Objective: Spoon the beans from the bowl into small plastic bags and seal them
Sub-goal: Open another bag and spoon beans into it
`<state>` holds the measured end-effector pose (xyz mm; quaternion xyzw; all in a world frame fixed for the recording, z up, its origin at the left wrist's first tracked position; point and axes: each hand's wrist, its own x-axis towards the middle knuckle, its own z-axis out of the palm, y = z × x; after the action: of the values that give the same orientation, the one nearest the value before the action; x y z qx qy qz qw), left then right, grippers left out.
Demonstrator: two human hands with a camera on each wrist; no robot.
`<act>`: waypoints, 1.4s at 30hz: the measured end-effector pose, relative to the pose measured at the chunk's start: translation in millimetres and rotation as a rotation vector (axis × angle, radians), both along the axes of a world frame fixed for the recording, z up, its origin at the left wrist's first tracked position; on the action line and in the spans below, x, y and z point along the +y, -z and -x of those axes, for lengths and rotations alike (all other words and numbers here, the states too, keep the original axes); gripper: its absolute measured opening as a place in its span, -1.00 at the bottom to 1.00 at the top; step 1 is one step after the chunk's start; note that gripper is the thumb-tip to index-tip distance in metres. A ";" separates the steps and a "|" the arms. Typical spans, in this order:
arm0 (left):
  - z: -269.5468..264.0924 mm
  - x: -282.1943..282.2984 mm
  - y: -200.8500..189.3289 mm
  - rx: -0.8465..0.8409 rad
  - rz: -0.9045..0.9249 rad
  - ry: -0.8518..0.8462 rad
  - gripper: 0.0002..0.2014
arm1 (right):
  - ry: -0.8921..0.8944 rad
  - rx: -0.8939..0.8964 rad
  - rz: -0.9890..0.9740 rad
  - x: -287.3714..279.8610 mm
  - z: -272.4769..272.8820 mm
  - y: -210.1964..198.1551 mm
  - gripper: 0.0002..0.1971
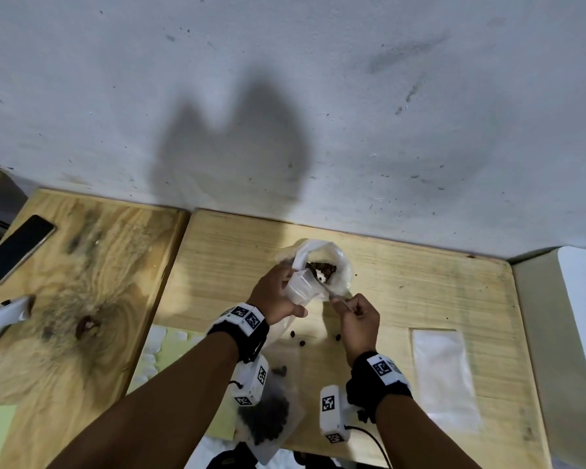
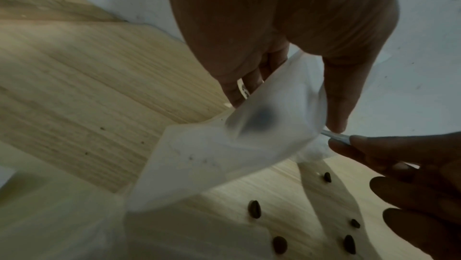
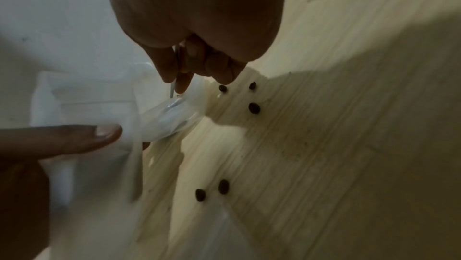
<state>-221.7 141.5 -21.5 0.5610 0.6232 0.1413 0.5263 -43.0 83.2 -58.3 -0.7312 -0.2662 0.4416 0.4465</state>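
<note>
In the head view my left hand (image 1: 286,289) grips a small clear plastic bag (image 1: 301,291) and holds its mouth open above the table. My right hand (image 1: 345,304) pinches the handle of a metal spoon (image 1: 335,297), whose tip reaches over the bag's mouth. Just behind it, dark beans (image 1: 323,268) lie in an open white plastic container (image 1: 339,255). The left wrist view shows the small bag (image 2: 224,156) under my thumb and the spoon handle (image 2: 334,136). In the right wrist view my fingers pinch the spoon handle (image 3: 173,87) beside the bag (image 3: 99,96).
Loose beans (image 1: 301,341) lie on the wooden table (image 1: 420,299) under my hands. A filled bag of beans (image 1: 268,414) lies near the front edge, an empty flat bag (image 1: 444,374) to the right. A phone (image 1: 14,248) rests on the left table.
</note>
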 end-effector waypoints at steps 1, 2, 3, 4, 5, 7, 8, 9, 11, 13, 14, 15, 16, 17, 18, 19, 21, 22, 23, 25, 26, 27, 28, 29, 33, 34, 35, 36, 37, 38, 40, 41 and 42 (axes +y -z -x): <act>-1.1 0.5 -0.1 0.004 -0.004 0.013 -0.06 | 0.024 0.046 0.025 0.0 1.6 0.7 -0.50; -1.8 0.6 0.2 0.004 -0.006 0.022 -0.07 | 0.046 0.090 0.048 0.7 3.0 1.2 -0.48; -2.3 0.6 0.6 0.005 -0.006 0.029 -0.08 | 0.063 0.131 0.072 2.1 4.0 0.8 -0.48; -2.6 0.4 0.9 0.006 -0.007 0.036 -0.09 | 0.080 0.163 0.096 3.8 4.4 0.4 -0.48; -2.4 0.2 1.4 0.007 -0.009 0.043 -0.09 | 0.093 0.190 0.116 5.8 4.5 -1.0 -0.48; -1.8 0.5 1.8 0.008 -0.012 0.058 -0.10 | 0.114 0.250 0.139 9.4 3.4 -3.4 -0.50; -1.8 0.5 1.8 0.009 -0.017 0.066 -0.11 | 0.126 0.281 0.142 10.8 2.3 -4.5 -0.52; -1.7 0.8 1.7 0.011 -0.021 0.072 -0.12 | 0.134 0.305 0.145 12.4 1.6 -6.4 -0.52; -1.6 0.8 1.6 0.008 -0.022 0.081 -0.12 | 0.127 0.316 0.140 14.9 1.1 -9.7 -0.53; -1.6 0.2 1.6 0.000 -0.011 0.088 -0.13 | 0.104 0.289 0.128 16.6 1.5 -10.0 -0.53; -1.5 -0.6 1.5 -0.005 -0.009 0.094 -0.13 | 0.093 0.271 0.124 17.0 1.9 -8.9 -0.53; -1.4 -1.3 1.7 -0.010 -0.008 0.101 -0.13 | 0.083 0.261 0.120 17.0 2.5 -8.5 -0.53; -1.2 -2.0 2.1 -0.014 -0.007 0.107 -0.13 | 0.075 0.259 0.119 16.9 3.5 -8.3 -0.53; -1.2 -2.6 2.0 -0.017 -0.008 0.113 -0.12 | 0.071 0.264 0.118 16.8 4.2 -8.8 -0.52; -1.1 -3.0 2.1 -0.018 -0.009 0.118 -0.12 | 0.066 0.281 0.120 16.7 4.4 -9.3 -0.52; -1.0 -3.2 1.7 -0.018 -0.012 0.123 -0.13 | 0.069 0.304 0.128 16.6 4.7 -10.3 -0.51; -0.6 -3.3 2.5 -0.019 -0.016 0.119 -0.14 | 0.092 0.353 0.155 15.6 4.7 -13.2 -0.51; -0.4 -3.3 2.7 -0.024 -0.016 0.107 -0.14 | 0.103 0.373 0.163 15.1 4.0 -14.0 -0.51; 0.1 -3.6 3.2 -0.031 -0.011 0.085 -0.12 | 0.116 0.388 0.168 14.8 3.2 -15.0 -0.50; 1.3 -4.6 4.8 -0.040 0.001 0.033 -0.08 | 0.140 0.402 0.168 14.6 0.6 -19.6 -0.49; 1.7 -5.1 5.3 -0.043 0.007 0.007 -0.06 | 0.149 0.404 0.161 14.2 -2.1 -20.4 -0.49; 2.3 -5.4 5.8 -0.049 0.013 -0.018 -0.04 | 0.161 0.407 0.153 14.2 -4.6 -21.0 -0.50; 2.9 -5.7 6.1 -0.059 0.020 -0.040 -0.04 | 0.172 0.404 0.148 13.8 -7.8 -21.6 -0.51; 3.4 -5.9 5.7 -0.071 0.024 -0.057 -0.04 | 0.184 0.390 0.145 13.9 -11.3 -20.7 -0.51; 5.2 -6.1 2.8 -0.090 0.012 -0.090 -0.06 | 0.177 0.330 0.112 14.8 -26.7 -26.5 -0.50; 5.7 -6.3 2.1 -0.090 0.008 -0.097 -0.05 | 0.169 0.322 0.093 15.5 -31.3 -30.6 -0.49; 6.0 -6.6 1.5 -0.088 0.005 -0.103 -0.03 | 0.165 0.314 0.068 16.3 -35.7 -35.0 -0.49; 6.2 -7.0 1.1 -0.082 0.003 -0.107 -0.02 | 0.165 0.302 0.044 16.9 -40.5 -40.1 -0.48; 6.2 -7.3 0.8 -0.076 0.000 -0.108 -0.02 | 0.162 0.288 0.020 17.6 -45.1 -45.3 -0.48; 5.9 -7.5 0.6 -0.070 -0.001 -0.107 -0.01 | 0.153 0.277 -0.005 17.7 -50.1 -50.6 -0.48; 5.0 -8.0 0.6 -0.067 -0.003 -0.106 0.01 | 0.137 0.260 -0.054 18.2 -58.2 -61.4 -0.50; 4.1 -8.2 0.7 -0.067 -0.004 -0.107 0.01 | 0.125 0.254 -0.074 18.7 -61.4 -67.4 -0.51; 3.2 -8.6 0.5 -0.063 -0.006 -0.106 0.01 | 0.102 0.247 -0.097 19.6 -63.9 -73.1 -0.53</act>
<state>-224.9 132.9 -21.9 0.5239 0.6349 0.1884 0.5357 20.9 102.8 14.7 -0.6613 -0.1930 0.4916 0.5326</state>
